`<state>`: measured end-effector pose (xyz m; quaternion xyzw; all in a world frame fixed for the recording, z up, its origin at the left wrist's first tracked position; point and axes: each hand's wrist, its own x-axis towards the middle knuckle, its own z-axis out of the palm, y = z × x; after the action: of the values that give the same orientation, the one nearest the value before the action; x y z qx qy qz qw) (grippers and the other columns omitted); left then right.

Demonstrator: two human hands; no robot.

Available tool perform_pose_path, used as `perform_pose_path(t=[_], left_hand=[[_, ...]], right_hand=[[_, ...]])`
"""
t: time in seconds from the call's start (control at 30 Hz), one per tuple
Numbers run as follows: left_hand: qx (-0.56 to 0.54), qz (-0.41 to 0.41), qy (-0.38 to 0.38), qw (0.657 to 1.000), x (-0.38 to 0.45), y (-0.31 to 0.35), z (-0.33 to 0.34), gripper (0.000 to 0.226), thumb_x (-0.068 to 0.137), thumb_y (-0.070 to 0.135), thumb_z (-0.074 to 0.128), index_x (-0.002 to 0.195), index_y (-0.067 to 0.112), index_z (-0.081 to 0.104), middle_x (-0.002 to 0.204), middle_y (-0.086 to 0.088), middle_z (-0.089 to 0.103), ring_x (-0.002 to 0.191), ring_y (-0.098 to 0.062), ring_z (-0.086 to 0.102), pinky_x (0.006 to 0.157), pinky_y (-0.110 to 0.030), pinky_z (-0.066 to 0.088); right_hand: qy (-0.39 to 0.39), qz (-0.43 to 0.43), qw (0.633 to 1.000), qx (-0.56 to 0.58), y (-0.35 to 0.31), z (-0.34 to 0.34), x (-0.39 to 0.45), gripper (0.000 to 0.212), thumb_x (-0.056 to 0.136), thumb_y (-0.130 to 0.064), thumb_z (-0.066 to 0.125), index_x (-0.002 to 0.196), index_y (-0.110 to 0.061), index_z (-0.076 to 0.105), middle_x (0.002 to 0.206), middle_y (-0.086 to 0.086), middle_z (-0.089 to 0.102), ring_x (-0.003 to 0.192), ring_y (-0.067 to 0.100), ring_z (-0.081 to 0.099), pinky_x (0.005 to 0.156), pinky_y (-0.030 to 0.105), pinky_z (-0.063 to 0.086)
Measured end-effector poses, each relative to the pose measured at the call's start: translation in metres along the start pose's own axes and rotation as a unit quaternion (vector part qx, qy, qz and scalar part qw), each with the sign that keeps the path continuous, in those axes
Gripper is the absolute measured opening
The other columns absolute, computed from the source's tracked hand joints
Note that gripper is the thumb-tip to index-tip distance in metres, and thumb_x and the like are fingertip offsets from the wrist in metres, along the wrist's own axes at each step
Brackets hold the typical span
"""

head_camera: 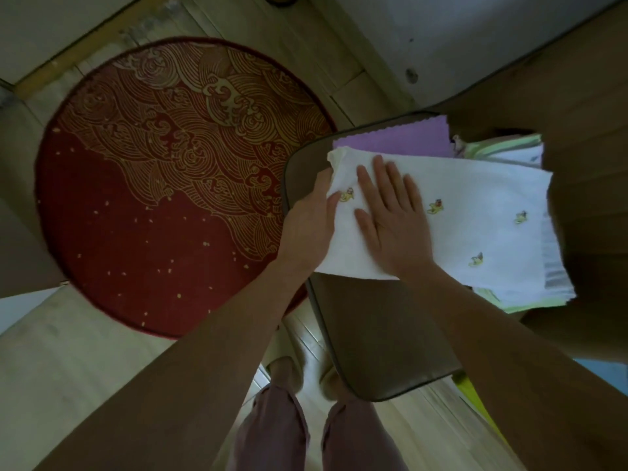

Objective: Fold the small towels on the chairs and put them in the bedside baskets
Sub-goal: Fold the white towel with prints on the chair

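Observation:
A white towel (pixel 475 205) with small yellow embroidered figures lies on the brown chair seat (pixel 377 338). My right hand (pixel 390 215) presses flat on the towel, fingers straight and spread. My left hand (pixel 312 215) grips the towel's left edge, thumb on top and fingers tucked under the cloth. A purple towel (pixel 394 137) lies beneath the white one at the far side of the seat. More towels with green and white edges (pixel 503 147) are stacked under it on the right.
A round red rug (pixel 153 205) with gold wave patterns covers the wooden floor to the left of the chair. The chair's wooden backrest (pixel 584 130) rises on the right. My legs and feet (pixel 292 402) stand just in front of the seat.

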<state>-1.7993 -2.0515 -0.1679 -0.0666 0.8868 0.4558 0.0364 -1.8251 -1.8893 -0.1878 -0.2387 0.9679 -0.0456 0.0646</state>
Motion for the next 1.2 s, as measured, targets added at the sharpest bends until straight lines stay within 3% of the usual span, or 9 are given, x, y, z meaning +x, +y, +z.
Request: perform_pose_path(t=[0.13,0.33,0.5,0.63,0.8,0.93,1.07,1.17,1.2], left_hand=[[0.056,-0.015,0.032,0.998,-0.004,0.004,-0.001,0.044,0.104,0.025,0.041,0.145,0.01,0.036,0.095,-0.012,0.066,0.068,-0.014,0.054,0.061,-0.033,0.048],[0.039,-0.028,0.052,0.997,-0.008,0.036,-0.003,0.04,0.103,0.03,0.043,0.138,0.011,0.044,0.1,-0.006,0.066,0.079,-0.015,0.061,0.067,-0.031,0.047],[-0.096,-0.04,0.014,0.994,-0.011,0.089,-0.002,0.041,0.099,0.027,0.053,0.136,0.012,0.046,0.105,0.013,0.061,0.088,0.005,0.059,0.077,-0.014,0.047],[-0.079,-0.029,-0.041,0.996,-0.01,0.128,0.015,0.051,0.099,0.03,0.051,0.146,0.016,0.037,0.127,0.003,0.059,0.112,-0.008,0.057,0.092,-0.023,0.044],[-0.041,-0.025,-0.031,0.998,-0.006,0.123,0.037,0.053,0.101,0.035,0.045,0.148,0.015,0.035,0.136,-0.005,0.055,0.122,-0.02,0.055,0.102,-0.04,0.044],[-0.001,-0.005,0.017,1.0,-0.006,0.103,0.023,0.048,0.101,0.028,0.047,0.146,0.013,0.038,0.129,-0.003,0.059,0.11,-0.01,0.057,0.094,-0.026,0.047],[0.014,0.007,0.042,0.999,-0.01,0.09,0.009,0.046,0.101,0.02,0.049,0.145,0.008,0.041,0.119,0.01,0.052,0.1,0.013,0.044,0.078,0.007,0.031],[-0.004,-0.001,0.038,0.999,-0.012,0.099,0.008,0.048,0.101,0.022,0.05,0.146,0.011,0.04,0.118,0.014,0.051,0.098,0.017,0.044,0.078,0.004,0.033],[-0.011,0.0,0.031,0.999,-0.013,0.105,0.009,0.048,0.1,0.023,0.051,0.146,0.012,0.04,0.119,0.016,0.05,0.099,0.017,0.044,0.08,-0.001,0.036]], right_hand=[[0.018,0.084,0.996,0.0,0.014,0.001,-0.016,0.061,0.103,-0.048,0.018,0.156,-0.02,0.012,0.163,0.009,0.008,0.15,0.026,0.005,0.122,0.044,0.003],[-0.026,0.116,0.992,0.044,0.05,-0.017,-0.045,0.063,0.101,-0.047,0.013,0.156,-0.017,0.013,0.163,0.01,0.009,0.15,0.027,0.007,0.121,0.042,0.001],[0.075,0.202,0.951,0.223,0.085,-0.064,-0.077,0.055,0.1,-0.038,0.031,0.144,-0.008,0.04,0.149,0.015,0.042,0.139,0.03,0.038,0.117,0.046,0.026],[0.049,0.138,0.976,0.162,0.109,-0.065,-0.097,0.054,0.1,-0.034,0.03,0.145,-0.008,0.04,0.15,0.016,0.041,0.14,0.034,0.037,0.112,0.053,0.035],[-0.01,0.066,0.993,0.097,0.092,-0.047,-0.057,0.059,0.097,-0.035,0.027,0.148,-0.006,0.035,0.151,0.018,0.037,0.14,0.034,0.036,0.114,0.048,0.025],[-0.048,0.064,0.995,0.06,0.068,-0.018,-0.04,0.063,0.097,-0.036,0.009,0.154,-0.009,0.016,0.161,0.013,0.017,0.148,0.029,0.017,0.119,0.042,0.008],[-0.061,0.08,0.994,0.04,0.067,-0.006,-0.041,0.062,0.103,-0.038,0.022,0.155,-0.015,-0.003,0.163,0.009,-0.003,0.15,0.026,-0.001,0.121,0.041,-0.001],[-0.095,0.108,0.973,0.182,0.068,-0.028,-0.034,0.059,0.105,-0.036,0.025,0.155,-0.017,-0.001,0.163,0.007,-0.006,0.15,0.023,-0.004,0.121,0.038,-0.002],[-0.106,0.169,0.92,0.339,0.067,-0.048,-0.033,0.053,0.106,-0.032,0.026,0.155,-0.017,0.011,0.163,0.006,0.005,0.15,0.022,0.004,0.12,0.035,0.005]])
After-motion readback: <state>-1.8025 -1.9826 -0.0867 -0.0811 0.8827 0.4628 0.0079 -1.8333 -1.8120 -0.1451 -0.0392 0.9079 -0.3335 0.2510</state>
